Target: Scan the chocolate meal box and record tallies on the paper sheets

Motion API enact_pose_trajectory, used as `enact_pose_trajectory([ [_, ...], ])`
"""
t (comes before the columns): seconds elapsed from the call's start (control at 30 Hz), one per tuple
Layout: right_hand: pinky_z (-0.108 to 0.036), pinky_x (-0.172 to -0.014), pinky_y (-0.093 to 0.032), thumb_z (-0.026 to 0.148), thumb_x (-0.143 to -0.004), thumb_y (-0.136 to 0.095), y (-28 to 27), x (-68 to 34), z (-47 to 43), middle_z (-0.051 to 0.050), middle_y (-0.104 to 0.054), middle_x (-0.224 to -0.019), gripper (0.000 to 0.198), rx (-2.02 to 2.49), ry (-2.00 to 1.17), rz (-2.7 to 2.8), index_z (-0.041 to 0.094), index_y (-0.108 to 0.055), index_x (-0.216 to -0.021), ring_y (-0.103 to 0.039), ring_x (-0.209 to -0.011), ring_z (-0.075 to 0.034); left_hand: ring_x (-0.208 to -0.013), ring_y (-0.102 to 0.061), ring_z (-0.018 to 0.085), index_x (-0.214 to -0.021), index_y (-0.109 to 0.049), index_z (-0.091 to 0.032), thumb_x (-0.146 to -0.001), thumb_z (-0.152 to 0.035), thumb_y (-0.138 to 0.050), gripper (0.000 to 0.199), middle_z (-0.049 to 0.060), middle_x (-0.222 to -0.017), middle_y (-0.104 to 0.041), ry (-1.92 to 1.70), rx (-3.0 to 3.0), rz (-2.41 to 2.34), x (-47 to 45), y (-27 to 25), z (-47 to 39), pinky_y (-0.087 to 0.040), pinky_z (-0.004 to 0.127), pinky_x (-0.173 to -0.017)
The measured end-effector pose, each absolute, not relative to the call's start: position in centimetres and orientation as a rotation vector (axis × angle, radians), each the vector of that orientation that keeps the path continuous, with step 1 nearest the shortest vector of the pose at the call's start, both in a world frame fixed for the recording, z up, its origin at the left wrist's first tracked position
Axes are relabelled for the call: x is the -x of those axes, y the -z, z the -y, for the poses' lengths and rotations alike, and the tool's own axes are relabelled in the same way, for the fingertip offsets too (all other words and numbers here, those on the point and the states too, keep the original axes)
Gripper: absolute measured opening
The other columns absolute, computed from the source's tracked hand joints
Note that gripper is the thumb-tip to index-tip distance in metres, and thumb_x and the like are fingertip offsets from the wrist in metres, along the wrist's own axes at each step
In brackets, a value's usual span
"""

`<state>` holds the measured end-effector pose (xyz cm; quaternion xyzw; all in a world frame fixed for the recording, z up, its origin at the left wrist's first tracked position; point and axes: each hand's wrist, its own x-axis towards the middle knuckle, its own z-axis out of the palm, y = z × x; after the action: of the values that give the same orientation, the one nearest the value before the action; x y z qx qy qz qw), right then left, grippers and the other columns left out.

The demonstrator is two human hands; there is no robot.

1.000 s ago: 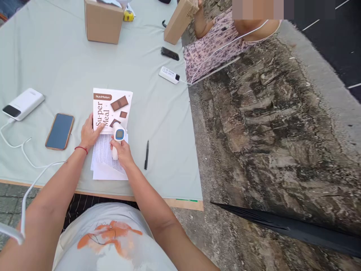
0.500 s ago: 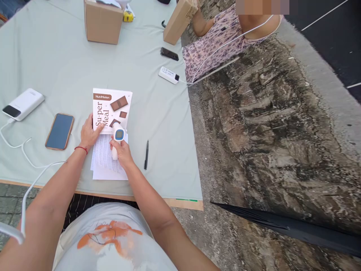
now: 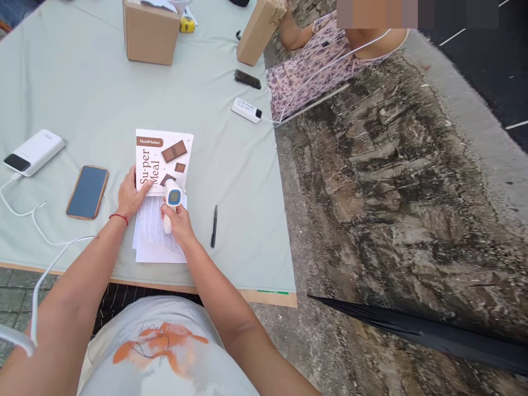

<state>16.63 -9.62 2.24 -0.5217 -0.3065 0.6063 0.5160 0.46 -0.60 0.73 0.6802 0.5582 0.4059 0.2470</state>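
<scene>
My left hand point(image 3: 132, 193) grips the lower left edge of a white and brown box point(image 3: 175, 151) printed "NutriMotion Su-per Meal", thumb on its front. In my right hand point(image 3: 180, 223) is a white infrared thermometer point(image 3: 174, 197) with a blue-rimmed screen, its head against or just over the box's lower right corner; I cannot tell whether they touch. What the screen reads is too small to make out. Under both lie printed paper sheets point(image 3: 159, 250), partly covered by the box and my right hand. A black pen point(image 3: 214, 226) rests to the right of the sheets.
Left on the cloth-covered table point(image 3: 82, 93) are a smartphone point(image 3: 87, 191) and a white power bank point(image 3: 35, 152) with a cable. Farther back stand a cardboard box point(image 3: 150, 36), a yellow tape measure point(image 3: 187, 24), a black device point(image 3: 247, 78) and another power bank point(image 3: 246, 110). A person point(image 3: 305, 71) sits at right.
My hands, the box and the thermometer stay where they were. The person at the right has shifted slightly to the left, along with the tall cardboard box by their hand.
</scene>
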Motion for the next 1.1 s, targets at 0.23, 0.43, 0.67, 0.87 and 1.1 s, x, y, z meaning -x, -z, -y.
enact_pose_trajectory([
  [0.23, -0.027, -0.065, -0.038, 0.053, -0.067, -0.075, -2.5, -16.8, 9.8, 0.003, -0.056, -0.072, 0.042, 1.262, -1.471, 0.728, 0.02, -0.059, -0.088, -0.049, -0.067, -0.013, -0.118, -0.062, 0.036, -0.146, -0.053, -0.022, -0.094, -0.077, -0.052, 0.076, 0.014, -0.13, -0.066, -1.126, -1.869, -1.507, -0.4, -0.6, 0.5, -0.049, 0.05, -0.098],
  [0.43, -0.027, -0.063, -0.038, 0.052, -0.066, -0.075, -3.0, -17.1, 10.4, 0.002, -0.058, -0.07, 0.041, 1.282, -1.486, 0.704, 0.019, -0.059, -0.086, -0.049, -0.064, -0.013, -0.117, -0.062, 0.035, -0.145, -0.053, -0.021, -0.093, -0.078, -0.052, 0.077, 0.014, -0.131, -0.066, -1.121, -1.85, -1.534, -0.3, -0.1, 0.2, -0.049, 0.049, -0.096],
  [0.67, -0.028, -0.065, -0.037, 0.055, -0.063, -0.074, -3.8, -17.9, 11.6, 0.002, -0.056, -0.068, 0.044, 1.354, -1.444, 0.702, 0.019, -0.058, -0.083, -0.047, -0.065, -0.014, -0.116, -0.063, 0.035, -0.142, -0.055, -0.02, -0.093, -0.079, -0.051, 0.078, 0.015, -0.127, -0.067, -1.133, -1.856, -1.527, -0.2, -0.3, 0.2, -0.049, 0.05, -0.097],
  [0.87, -0.029, -0.067, -0.039, 0.056, -0.069, -0.073, -6.3, -20.0, 13.0, 0.002, -0.054, -0.067, 0.041, 1.393, -1.284, 0.796, 0.019, -0.056, -0.073, -0.048, -0.067, -0.014, -0.117, -0.064, 0.035, -0.14, -0.057, -0.021, -0.092, -0.081, -0.052, 0.077, 0.014, -0.128, -0.067, -1.147, -1.838, -1.5, -0.2, -0.8, 0.3, -0.05, 0.049, -0.096],
  [1.1, -0.029, -0.071, -0.043, 0.053, -0.076, -0.077, -10.8, -22.3, 14.5, 0.0, -0.059, -0.081, 0.041, 1.27, -1.061, 0.854, 0.017, -0.065, -0.093, -0.051, -0.075, -0.015, -0.115, -0.063, 0.036, -0.142, -0.057, -0.02, -0.09, -0.081, -0.052, 0.081, 0.013, -0.127, -0.068, -1.123, -1.829, -1.536, 0.0, -1.0, 0.1, -0.049, 0.051, -0.095],
])
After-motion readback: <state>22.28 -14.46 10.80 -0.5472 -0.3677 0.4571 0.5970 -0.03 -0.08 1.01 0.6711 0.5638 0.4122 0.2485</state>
